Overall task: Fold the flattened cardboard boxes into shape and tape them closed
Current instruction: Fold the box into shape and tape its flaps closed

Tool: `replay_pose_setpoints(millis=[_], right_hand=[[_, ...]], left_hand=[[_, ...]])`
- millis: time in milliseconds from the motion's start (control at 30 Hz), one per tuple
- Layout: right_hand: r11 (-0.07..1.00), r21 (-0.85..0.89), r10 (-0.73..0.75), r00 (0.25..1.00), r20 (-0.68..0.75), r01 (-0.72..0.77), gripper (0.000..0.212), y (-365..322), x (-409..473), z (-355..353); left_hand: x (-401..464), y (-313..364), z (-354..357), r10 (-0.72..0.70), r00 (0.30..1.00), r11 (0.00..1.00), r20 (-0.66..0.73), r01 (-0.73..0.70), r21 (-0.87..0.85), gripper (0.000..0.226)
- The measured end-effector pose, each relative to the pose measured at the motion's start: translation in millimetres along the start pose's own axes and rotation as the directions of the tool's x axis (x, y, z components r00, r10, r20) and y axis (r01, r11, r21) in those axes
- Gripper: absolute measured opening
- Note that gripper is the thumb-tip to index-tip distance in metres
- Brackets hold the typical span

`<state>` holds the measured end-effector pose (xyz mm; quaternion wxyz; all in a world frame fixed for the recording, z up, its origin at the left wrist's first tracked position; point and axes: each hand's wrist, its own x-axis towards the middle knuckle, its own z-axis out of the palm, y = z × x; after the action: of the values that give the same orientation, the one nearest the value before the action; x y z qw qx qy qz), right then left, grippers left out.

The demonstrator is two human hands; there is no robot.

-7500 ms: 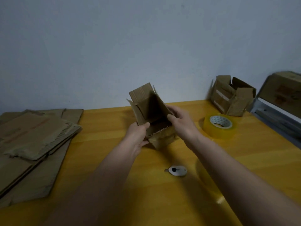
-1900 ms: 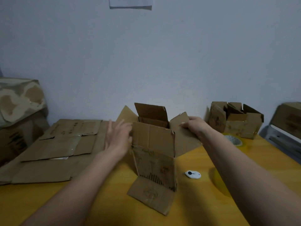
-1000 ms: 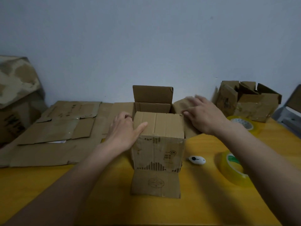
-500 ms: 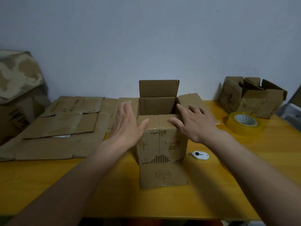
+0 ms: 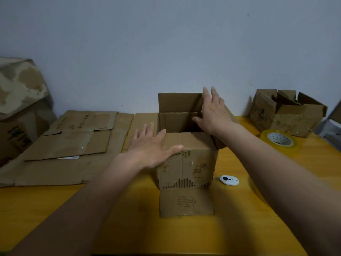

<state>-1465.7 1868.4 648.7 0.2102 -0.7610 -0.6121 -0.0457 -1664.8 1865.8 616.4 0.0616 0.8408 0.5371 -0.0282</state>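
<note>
A brown cardboard box (image 5: 186,163) stands upright in the middle of the yellow table (image 5: 239,218), its top open. Its far flap points up, and a bottom flap lies flat on the table toward me. My left hand (image 5: 153,146) lies flat with straight fingers on the near top flap and the box's left corner. My right hand (image 5: 212,111) reaches over the opening with its fingers straight, touching the right flap beside the raised far flap. A roll of clear tape (image 5: 279,140) lies to the right.
A small white cutter (image 5: 227,180) lies just right of the box. Flattened cardboard boxes (image 5: 70,145) cover the table's left side. A folded open box (image 5: 287,111) sits at the back right. A large worn carton (image 5: 16,100) stands at the far left.
My right hand has lifted from the near edge and moved back to the right flap. My left hand has slid onto the near flap, thumb across its front.
</note>
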Motion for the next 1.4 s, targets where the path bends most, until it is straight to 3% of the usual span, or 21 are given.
replay_pose_setpoints(millis=[300,500,567,633,700,767,833,867,933,1000,1067,1133,1200,1267,1300,1400], right_hand=[[0.989,-0.029,-0.141,0.985,0.098,0.145,0.074,-1,-3,-2],[0.927,-0.309,-0.111,0.941,0.319,0.214,0.071,2,-27,15],[0.922,-0.316,-0.118,0.940,0.319,0.223,0.072,2,-28,17],[0.923,-0.310,-0.124,0.939,0.321,0.227,0.072,4,-27,18],[0.926,-0.303,-0.123,0.939,0.321,0.225,0.072,6,-27,18],[0.931,-0.289,-0.127,0.940,0.317,0.223,0.072,6,-28,18],[0.933,-0.275,-0.150,0.945,0.290,0.233,0.070,3,-32,16],[0.932,-0.273,-0.163,0.950,0.267,0.237,0.068,1,-34,13],[0.929,-0.285,-0.174,0.958,0.227,0.236,0.064,1,-39,5],[0.924,-0.320,-0.169,0.974,0.152,0.211,0.060,8,-46,-5],[0.938,-0.323,-0.144,0.989,-0.021,0.130,0.056,23,-56,-17],[0.971,-0.238,-0.098,0.966,-0.241,0.039,0.060,38,-68,-25],[0.996,0.087,0.031,0.929,-0.370,0.001,0.068,47,-79,-25],[0.850,0.526,0.225,0.930,-0.291,-0.041,0.066,44,-85,-20],[0.770,0.635,0.253,0.940,-0.230,-0.051,0.061,41,-87,-16],[0.710,0.702,0.107,0.977,-0.184,0.054,0.044,30,-90,-6]], left_hand=[[0,1,2,-0.024,1.000,1.000,-0.018,0.025,0.012,0.117],[0,3,6,-0.027,0.997,0.999,-0.075,0.025,-0.032,0.118],[-3,1,4,-0.071,0.990,0.996,-0.126,0.064,-0.059,0.117],[-6,-6,0,-0.190,0.944,0.981,-0.270,0.175,-0.080,0.111],[-10,-15,-7,-0.309,0.856,0.945,-0.414,0.227,-0.238,0.101],[-13,-19,-13,-0.352,0.798,0.843,-0.489,0.043,-0.536,0.094],[-15,-10,-18,-0.239,0.819,0.702,-0.521,-0.225,-0.676,0.093],[-16,-3,-18,-0.133,0.851,0.693,-0.508,-0.286,-0.662,0.095],[-16,12,-12,0.052,0.922,0.774,-0.383,-0.279,-0.568,0.098],[-14,17,-2,0.110,0.965,0.892,-0.239,-0.203,-0.405,0.101],[-12,16,8,0.124,0.974,0.930,-0.188,-0.180,-0.321,0.102],[-10,16,15,0.128,0.970,0.935,-0.207,-0.188,-0.301,0.100],[-8,17,17,0.111,0.968,0.932,-0.224,-0.180,-0.315,0.099],[-6,18,19,0.085,0.973,0.930,-0.216,-0.155,-0.334,0.097],[-6,19,19,0.069,0.977,0.928,-0.204,-0.138,-0.346,0.096],[-7,23,20,0.012,0.986,0.924,-0.164,-0.074,-0.376,0.091]])
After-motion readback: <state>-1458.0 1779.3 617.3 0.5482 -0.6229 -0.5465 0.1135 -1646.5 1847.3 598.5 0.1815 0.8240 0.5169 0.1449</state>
